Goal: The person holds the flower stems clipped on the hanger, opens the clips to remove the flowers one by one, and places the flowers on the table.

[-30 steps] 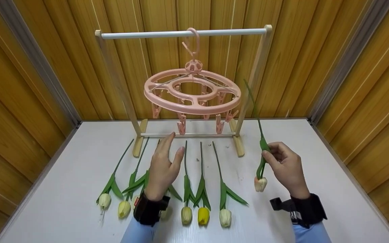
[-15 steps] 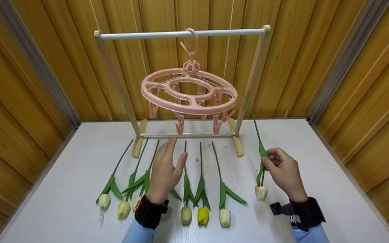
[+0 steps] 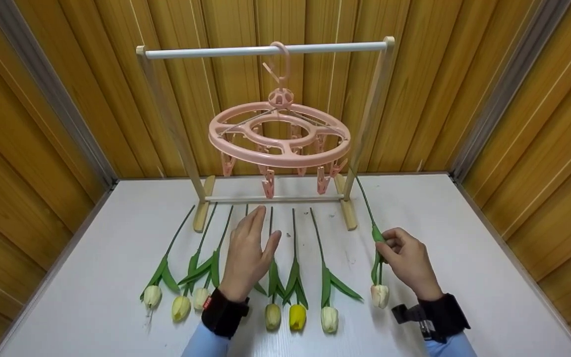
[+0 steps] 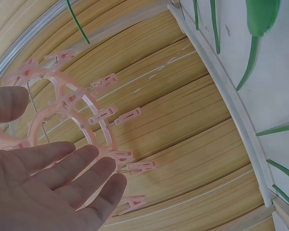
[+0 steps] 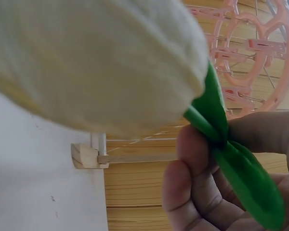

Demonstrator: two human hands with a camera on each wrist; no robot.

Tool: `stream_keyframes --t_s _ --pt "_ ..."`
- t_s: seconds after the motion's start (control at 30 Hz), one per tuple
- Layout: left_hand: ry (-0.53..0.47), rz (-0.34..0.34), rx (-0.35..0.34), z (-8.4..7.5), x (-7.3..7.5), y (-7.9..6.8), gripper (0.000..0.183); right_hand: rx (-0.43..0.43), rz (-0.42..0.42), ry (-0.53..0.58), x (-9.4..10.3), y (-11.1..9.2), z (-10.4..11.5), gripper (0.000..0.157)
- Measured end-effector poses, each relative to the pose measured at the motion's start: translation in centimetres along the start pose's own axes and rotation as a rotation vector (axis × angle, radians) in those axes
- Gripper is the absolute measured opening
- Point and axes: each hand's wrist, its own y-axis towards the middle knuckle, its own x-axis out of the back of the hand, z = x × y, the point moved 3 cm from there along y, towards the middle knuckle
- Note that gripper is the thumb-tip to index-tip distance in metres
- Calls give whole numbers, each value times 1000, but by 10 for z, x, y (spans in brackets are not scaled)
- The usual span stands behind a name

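Note:
My right hand (image 3: 411, 263) pinches an artificial tulip (image 3: 379, 296) by its stem and leaves. Its whitish bloom points down toward me, and its stem slants up and left toward the rack. The bloom (image 5: 101, 62) fills much of the right wrist view, with thumb and fingers around the green part. My left hand (image 3: 247, 255) is over the row of tulips with its fingers extended and holds nothing. In the left wrist view that palm (image 4: 33, 187) appears in front of the pink clip hanger (image 4: 94, 139).
The round pink hanger (image 3: 285, 157) with several clips hangs from the white bar (image 3: 206, 52) of a wooden rack (image 3: 171, 114). Several tulips lie on the white table, among them a yellow one (image 3: 297, 317) and a white one (image 3: 330, 320). Wood-patterned walls (image 3: 414, 99) enclose the table.
My right hand has lowered the tulip and moved it slightly left and toward me. My left hand has shifted a little right and toward me, staying empty. The hanger has swung slightly.

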Motion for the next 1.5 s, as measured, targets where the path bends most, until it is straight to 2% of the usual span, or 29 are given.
stream_keyframes --t_s 0.43,0.7,0.93,1.27,1.5 --pt "124 46 -42 -1 -16 -7 60 -61 89 -12 -14 0 -15 13" --pt "185 129 -8 -1 -26 -11 61 -84 119 -20 -20 2 -23 12" --pt "239 169 -36 1 -34 -15 58 -96 125 -31 -25 4 -27 12" --pt "279 184 -69 0 -39 -17 55 -142 141 -30 -31 6 -35 15" --pt "265 232 -41 1 -43 -20 55 -161 181 -2 -36 6 -42 17"
